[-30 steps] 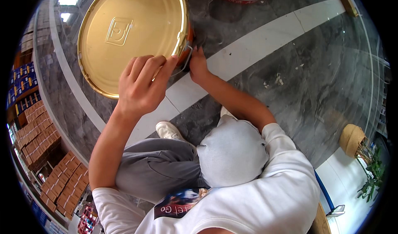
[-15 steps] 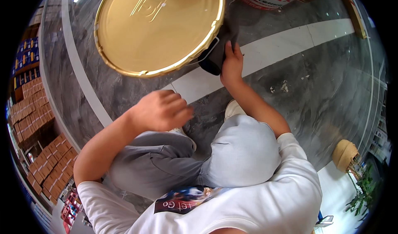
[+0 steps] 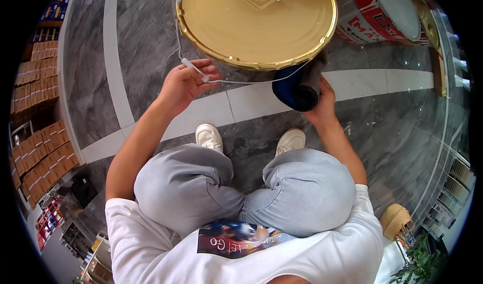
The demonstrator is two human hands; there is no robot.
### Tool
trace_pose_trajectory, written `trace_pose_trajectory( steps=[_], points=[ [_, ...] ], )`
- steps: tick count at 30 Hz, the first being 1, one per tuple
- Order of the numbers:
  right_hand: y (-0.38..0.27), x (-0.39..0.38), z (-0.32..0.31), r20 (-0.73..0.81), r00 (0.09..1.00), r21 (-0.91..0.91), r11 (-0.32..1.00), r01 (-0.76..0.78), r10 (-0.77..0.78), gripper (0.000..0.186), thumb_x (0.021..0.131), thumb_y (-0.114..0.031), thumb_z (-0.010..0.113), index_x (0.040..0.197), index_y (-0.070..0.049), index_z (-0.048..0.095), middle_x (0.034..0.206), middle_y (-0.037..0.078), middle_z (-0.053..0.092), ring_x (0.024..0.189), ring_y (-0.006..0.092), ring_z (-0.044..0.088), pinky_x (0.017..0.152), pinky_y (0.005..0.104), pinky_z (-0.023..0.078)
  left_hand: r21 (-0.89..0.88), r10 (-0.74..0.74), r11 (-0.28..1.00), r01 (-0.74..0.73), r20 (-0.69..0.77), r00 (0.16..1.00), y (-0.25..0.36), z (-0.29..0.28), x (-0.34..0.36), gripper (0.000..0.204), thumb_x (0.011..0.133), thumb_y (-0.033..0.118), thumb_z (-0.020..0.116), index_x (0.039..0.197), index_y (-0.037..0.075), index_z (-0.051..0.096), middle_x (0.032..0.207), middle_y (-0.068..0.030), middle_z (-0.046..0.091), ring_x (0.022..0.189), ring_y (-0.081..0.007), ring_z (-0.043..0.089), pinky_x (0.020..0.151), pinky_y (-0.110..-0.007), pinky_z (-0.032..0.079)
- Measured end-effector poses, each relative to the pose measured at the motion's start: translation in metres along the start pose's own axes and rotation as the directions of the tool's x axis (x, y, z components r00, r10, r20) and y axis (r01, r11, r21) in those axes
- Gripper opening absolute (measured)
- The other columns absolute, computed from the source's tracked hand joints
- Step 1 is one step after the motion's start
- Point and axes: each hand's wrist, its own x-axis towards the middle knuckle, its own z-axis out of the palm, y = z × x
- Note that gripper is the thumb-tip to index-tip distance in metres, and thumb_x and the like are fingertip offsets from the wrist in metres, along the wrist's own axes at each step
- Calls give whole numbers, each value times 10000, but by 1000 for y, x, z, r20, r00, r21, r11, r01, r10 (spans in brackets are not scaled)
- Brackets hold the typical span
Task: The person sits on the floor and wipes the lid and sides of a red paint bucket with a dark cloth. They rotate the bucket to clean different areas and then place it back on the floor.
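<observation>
A large round bucket stands before me with a shiny gold lid (image 3: 251, 29) on top; the lid's rim is crimped. Its thin wire handle (image 3: 241, 82) hangs out toward me, with a white grip (image 3: 188, 63) at the left. My left hand (image 3: 183, 85) has the grip between thumb and fingers, the fingers loosely bent. In my right hand (image 3: 322, 105) is a folded dark cloth (image 3: 307, 90), blue on one side and grey-brown on the other, close below the lid's near right edge. The bucket's side is mostly hidden under the lid.
A red and white bucket (image 3: 370, 19) with a pale lid stands at the right, beside a wooden edge (image 3: 438, 72). Stacked cartons (image 3: 43, 155) line the left. A woven basket (image 3: 395, 221) and a plant (image 3: 420, 264) are at the lower right. The floor is grey tile with white bands.
My left hand has moved up and forward and taken hold of the handle's grip, drawing the handle out. My right hand still holds the cloth. The view has shifted left.
</observation>
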Motion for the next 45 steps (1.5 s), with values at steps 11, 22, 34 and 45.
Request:
trace_pose_trajectory(
  steps=[11, 22, 34, 45],
  points=[
    [41, -3, -45, 48, 838, -727, 557, 402, -543, 400, 1031, -30, 498, 1428, -14, 451, 1387, 144, 568, 1256, 243, 574, 1075, 362, 447, 327, 552, 732, -598, 232, 801, 62, 60, -22, 343, 1070, 162, 581, 1325, -67, 603, 1124, -114, 718, 911, -151, 692, 712, -281, 551],
    [17, 38, -26, 931, 42, -338, -811, 478, -363, 262, 722, -110, 780, 927, -271, 761, 1315, 77, 610, 1179, 296, 605, 1002, 446, 423, 596, 662, 583, -553, 46, 748, 108, 149, 15, 433, 1031, 359, 662, 820, -17, 706, 646, -47, 657, 535, -97, 598, 487, -231, 446],
    [96, 88, -119, 806, 522, -574, -589, 569, -281, 355, 851, -34, 674, 1192, -133, 673, 1491, 184, 448, 1382, 456, 460, 1153, 565, 415, 575, 710, 467, -672, 210, 673, 106, 188, 12, 358, 1030, 289, 665, 846, -15, 707, 665, -32, 660, 575, -85, 600, 541, -220, 469],
    [94, 63, -55, 729, 531, -683, -407, 607, -431, 436, 826, 13, 689, 1245, -17, 575, 1415, 451, 342, 1334, 612, 402, 1105, 643, 411, 223, 302, -441, -869, 949, 90, 49, 97, -23, 290, 888, 86, 759, 690, 54, 549, 629, -29, 520, 521, -152, 510, 469, -285, 390]
  ],
)
